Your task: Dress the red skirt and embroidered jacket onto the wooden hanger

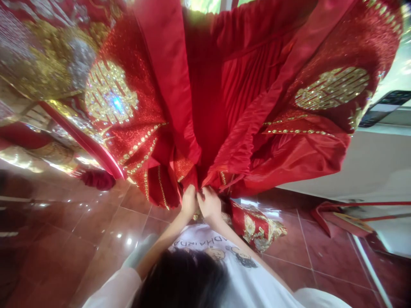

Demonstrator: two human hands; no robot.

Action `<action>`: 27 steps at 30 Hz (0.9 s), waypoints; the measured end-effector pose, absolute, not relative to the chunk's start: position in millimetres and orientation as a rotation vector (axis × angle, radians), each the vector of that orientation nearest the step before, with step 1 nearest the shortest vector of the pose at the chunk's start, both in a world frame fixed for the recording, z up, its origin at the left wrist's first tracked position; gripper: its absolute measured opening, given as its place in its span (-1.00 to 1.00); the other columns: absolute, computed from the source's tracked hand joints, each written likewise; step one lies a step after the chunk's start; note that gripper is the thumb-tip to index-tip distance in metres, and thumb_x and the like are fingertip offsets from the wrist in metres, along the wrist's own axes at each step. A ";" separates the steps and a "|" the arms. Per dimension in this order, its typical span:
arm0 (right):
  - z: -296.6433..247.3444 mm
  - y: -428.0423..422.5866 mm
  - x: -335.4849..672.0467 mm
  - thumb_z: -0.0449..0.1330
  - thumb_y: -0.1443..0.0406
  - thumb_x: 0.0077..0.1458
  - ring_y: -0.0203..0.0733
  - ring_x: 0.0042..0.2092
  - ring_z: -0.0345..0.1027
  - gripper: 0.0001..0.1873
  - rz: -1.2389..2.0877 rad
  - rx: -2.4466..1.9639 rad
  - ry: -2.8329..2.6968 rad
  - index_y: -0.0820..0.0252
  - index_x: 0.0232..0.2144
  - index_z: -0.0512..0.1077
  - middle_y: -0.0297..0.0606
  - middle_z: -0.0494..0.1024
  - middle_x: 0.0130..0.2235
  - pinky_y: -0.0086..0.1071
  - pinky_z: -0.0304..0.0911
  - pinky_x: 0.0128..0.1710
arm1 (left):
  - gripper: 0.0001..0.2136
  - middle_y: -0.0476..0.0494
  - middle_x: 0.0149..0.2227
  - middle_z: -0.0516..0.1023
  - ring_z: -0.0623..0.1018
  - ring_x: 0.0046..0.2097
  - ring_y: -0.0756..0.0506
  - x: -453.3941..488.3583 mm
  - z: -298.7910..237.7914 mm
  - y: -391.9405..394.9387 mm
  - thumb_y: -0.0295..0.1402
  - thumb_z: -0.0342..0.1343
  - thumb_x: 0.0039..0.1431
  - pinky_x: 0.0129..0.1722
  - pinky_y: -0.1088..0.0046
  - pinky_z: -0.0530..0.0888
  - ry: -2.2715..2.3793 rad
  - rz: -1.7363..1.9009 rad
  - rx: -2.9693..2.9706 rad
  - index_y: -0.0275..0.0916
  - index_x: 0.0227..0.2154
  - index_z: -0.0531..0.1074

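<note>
A large red garment [208,111] spreads in front of me. It has satin edging, a pleated inner panel, and gold beaded patches on both sides. At its lower middle, my left hand [189,202] is closed on the gathered red cloth. Close beside it, my right hand [210,205] pinches the same cloth, with its fingers bent inward. The fingertips are partly hidden by the folds. A red sleeve with gold embroidery [253,224] hangs below, just right of my right hand; how it joins the garment is hidden.
Other gold and silver embroidered garments [48,55] crowd the left side. A dark red cloth flower [99,179] hangs below them. At the right stand a pale counter [369,167] and a dark flat device [385,107]. Glossy red tiles [96,226] cover the floor.
</note>
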State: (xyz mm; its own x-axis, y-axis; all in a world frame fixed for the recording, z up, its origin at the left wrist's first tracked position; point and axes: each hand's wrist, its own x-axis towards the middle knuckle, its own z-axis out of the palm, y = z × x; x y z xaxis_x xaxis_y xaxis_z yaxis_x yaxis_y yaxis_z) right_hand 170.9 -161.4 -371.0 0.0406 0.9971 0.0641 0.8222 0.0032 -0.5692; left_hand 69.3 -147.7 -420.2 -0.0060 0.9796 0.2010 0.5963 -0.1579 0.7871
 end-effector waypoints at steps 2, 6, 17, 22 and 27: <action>-369.4 -161.1 172.6 0.02 0.30 0.20 -0.21 -0.31 0.36 -0.77 0.567 -1.879 -1.832 0.25 -0.36 0.45 -0.12 0.52 -0.29 -0.42 0.10 -0.34 | -0.93 -0.11 -0.39 0.42 0.42 -0.31 -0.07 69.4 -419.8 -150.7 -0.53 -0.03 0.04 -0.27 0.41 0.41 1.600 1.013 1.814 -0.23 -0.45 0.27; -363.2 -162.6 177.4 0.03 0.29 0.19 -0.24 -0.39 0.34 -0.76 0.700 -1.856 -1.829 0.25 -0.43 0.43 -0.13 0.52 -0.36 -0.42 0.06 -0.38 | -0.90 -0.08 -0.43 0.36 0.38 -0.37 -0.05 67.4 -419.0 -155.8 -0.50 -0.02 0.05 -0.35 0.46 0.35 1.597 0.959 1.845 -0.23 -0.53 0.24; -336.3 -154.7 186.7 0.01 0.20 0.10 -0.37 -0.57 0.10 -0.67 1.403 -1.579 -1.482 0.22 -0.65 0.21 -0.31 0.27 -0.63 -0.48 0.02 -0.51 | -0.91 0.02 -0.57 0.34 0.29 -0.55 0.03 63.6 -418.5 -153.8 -0.53 -0.02 0.05 -0.50 0.55 0.18 1.698 0.783 1.833 -0.24 -0.50 0.28; -339.3 -145.1 182.1 -0.02 0.12 -0.03 -0.41 -0.71 -0.23 -0.72 1.876 -1.340 -1.148 0.15 -0.65 0.16 -0.50 -0.06 -0.75 -0.46 -0.16 -0.72 | -0.88 -0.03 -0.58 0.38 0.32 -0.55 0.01 65.2 -415.5 -155.2 -0.55 -0.06 0.06 -0.50 0.53 0.19 1.773 0.698 1.835 -0.26 -0.50 0.32; -319.2 -156.2 170.2 0.07 0.00 -0.11 -0.46 -0.73 -0.28 -0.64 1.884 -1.183 -0.816 0.17 -0.60 0.21 -0.55 -0.07 -0.79 -0.48 -0.26 -0.70 | -0.86 -0.12 -0.52 0.48 0.40 -0.51 -0.01 68.9 -414.6 -153.4 -0.55 -0.03 0.08 -0.46 0.51 0.27 1.810 0.541 1.887 -0.29 -0.50 0.39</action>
State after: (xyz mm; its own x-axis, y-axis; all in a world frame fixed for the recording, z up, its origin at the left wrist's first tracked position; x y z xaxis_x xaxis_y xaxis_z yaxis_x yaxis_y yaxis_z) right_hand 170.2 -156.2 -319.2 -0.2890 0.8497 -0.4409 -0.2596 -0.5129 -0.8183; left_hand 68.9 -153.4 -414.6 0.0535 0.9979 -0.0374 0.8135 -0.0219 0.5811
